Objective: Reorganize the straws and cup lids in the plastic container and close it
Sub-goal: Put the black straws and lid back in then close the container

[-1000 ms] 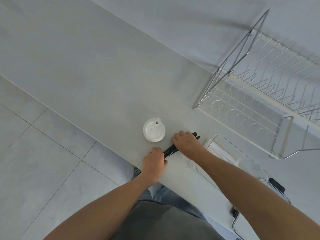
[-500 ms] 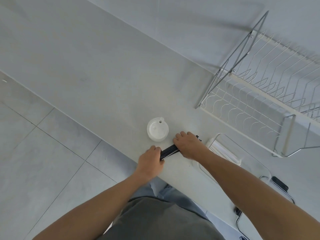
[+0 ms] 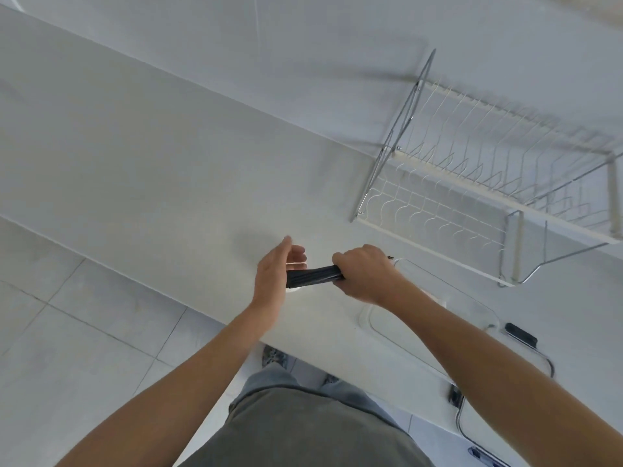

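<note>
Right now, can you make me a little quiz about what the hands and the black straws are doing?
1. True or false: the right hand is curled round the bundle of black straws.
2. Which is right about the left hand? A. its fingers are straight and its palm meets the straw ends; B. it grips the dish rack; C. it rests flat on the counter.
3. Fill the gap: the clear plastic container lies on the counter beneath the ____ forearm.

Key: 1 true; 2 A; 3 right.
</note>
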